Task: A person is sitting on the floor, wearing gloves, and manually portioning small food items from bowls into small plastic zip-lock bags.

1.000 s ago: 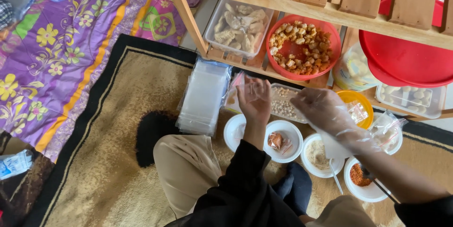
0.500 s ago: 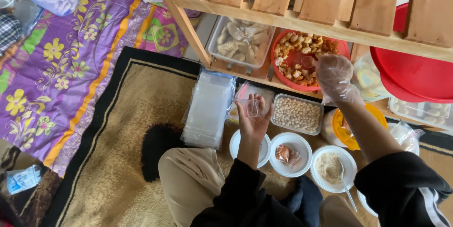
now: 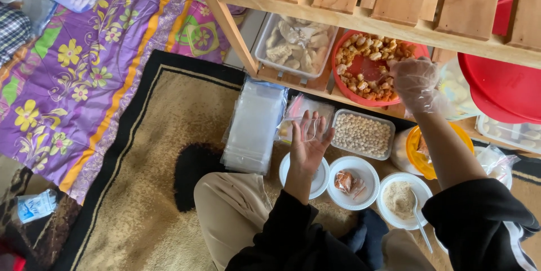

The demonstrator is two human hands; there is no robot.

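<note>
My left hand (image 3: 309, 146) is raised palm up over the white plates, holding a small clear plastic bag (image 3: 304, 127) by its mouth. My right hand (image 3: 416, 82), in a clear plastic glove, reaches into the red bowl of fried croutons (image 3: 366, 68) on the low wooden shelf, fingers closed among the pieces. A clear tub of pale round nuts (image 3: 363, 134) lies between the two hands.
A stack of clear plastic bags (image 3: 253, 124) lies left of my hand. White plates hold a wrapped snack (image 3: 346, 181) and brown powder with a spoon (image 3: 401, 199). A tub of dumpling crisps (image 3: 296, 43), red lids (image 3: 501, 85), an orange bowl (image 3: 420, 147) and the shelf frame (image 3: 225, 20) surround them.
My right hand went from above the nut tub up into the red bowl. My left hand lowered slightly, still holding the small bag open.
</note>
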